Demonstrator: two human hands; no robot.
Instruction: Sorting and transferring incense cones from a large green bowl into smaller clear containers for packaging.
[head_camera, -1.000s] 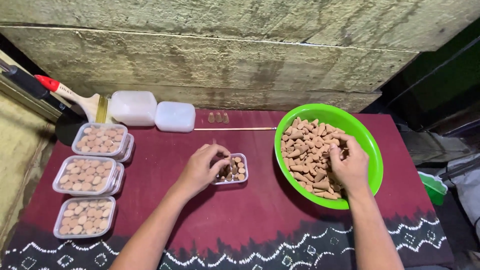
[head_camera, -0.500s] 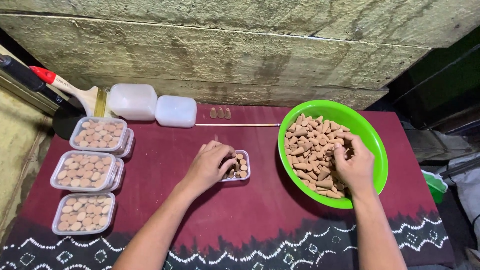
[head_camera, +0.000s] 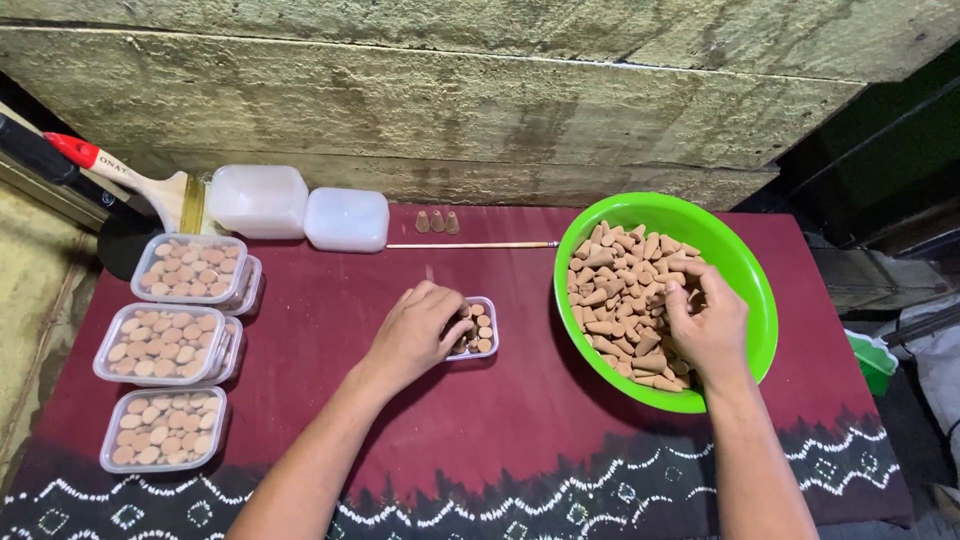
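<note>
A bright green bowl (head_camera: 748, 262) on the right holds a heap of brown incense cones (head_camera: 618, 290). My right hand (head_camera: 705, 325) is inside the bowl, fingers closed on some of the cones. A small clear plastic box (head_camera: 480, 330) stands in the middle of the dark red cloth, partly filled with upright cones. My left hand (head_camera: 415, 332) rests on the box's left side, fingers curled over its edge and hiding part of its contents.
Three filled clear boxes (head_camera: 165, 345) stand in a column at the left, some stacked. Two white lids or containers (head_camera: 300, 208), a red-handled paintbrush (head_camera: 130, 180), three loose cones (head_camera: 437, 222) and a thin stick (head_camera: 470, 245) lie at the back. A concrete wall rises behind.
My right hand has shifted slightly within the bowl and closed on cones. My left hand stays at the small box. The view has drifted a little.
</note>
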